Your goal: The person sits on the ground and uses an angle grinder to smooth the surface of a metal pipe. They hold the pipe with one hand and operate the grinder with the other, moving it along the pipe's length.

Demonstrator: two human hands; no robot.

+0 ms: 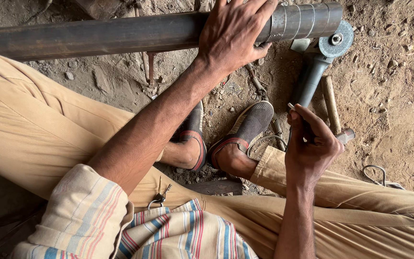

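Pipe [120,34], long, round and of dull dark steel, is laid across the dirt floor [394,105] at the top of the view; its right end is brighter and ringed with fine lines. It is pressed down by the left hand [235,33], whose grip is spread flat over the curve, not closed around it. A small pale stick, perhaps chalk [292,106], is pinched in the right hand [312,144], its grip clamped shut on it, near the shoes [245,129]. An angle grinder [319,62] with a grey, gritty disc is lying just beside the pipe's bright end. As a judgement, the round pipe could be rolled off line under so loose a hold, and the stick snapped if pressed hard.
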